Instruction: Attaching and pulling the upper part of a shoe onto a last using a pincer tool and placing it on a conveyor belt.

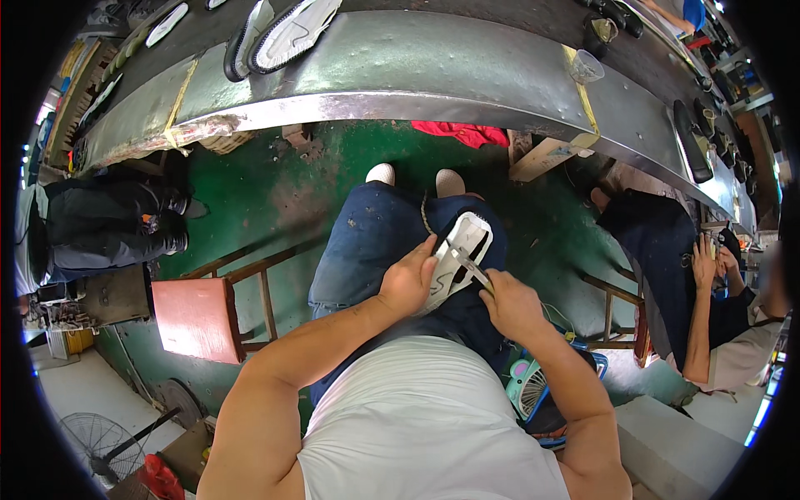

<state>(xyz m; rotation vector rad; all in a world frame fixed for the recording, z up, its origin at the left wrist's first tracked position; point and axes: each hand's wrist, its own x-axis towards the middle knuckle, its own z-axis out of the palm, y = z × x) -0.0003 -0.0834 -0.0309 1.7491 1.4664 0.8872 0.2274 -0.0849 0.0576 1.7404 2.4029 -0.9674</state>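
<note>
Over my lap lies a shoe (442,286), its pale underside turned up, with a dark strip along one side and a dark pen mark. My left hand (408,279) is closed on the shoe's left edge and steadies it. In my right hand (512,307) is a metal hand tool (472,267), perhaps pincers or a small hammer; its exact kind does not show clearly. The tool's head is over the shoe's underside, at or very close to its surface. My right fingers are wrapped round the handle, which they mostly hide.
A metal-topped bench (375,62) crosses ahead, bearing shoes (293,35) and a clear cup (587,67). A stool (198,320) stands left, a teal fan (527,387) beside my right hip. Co-workers are at both sides; one's hand (704,260) shows at right.
</note>
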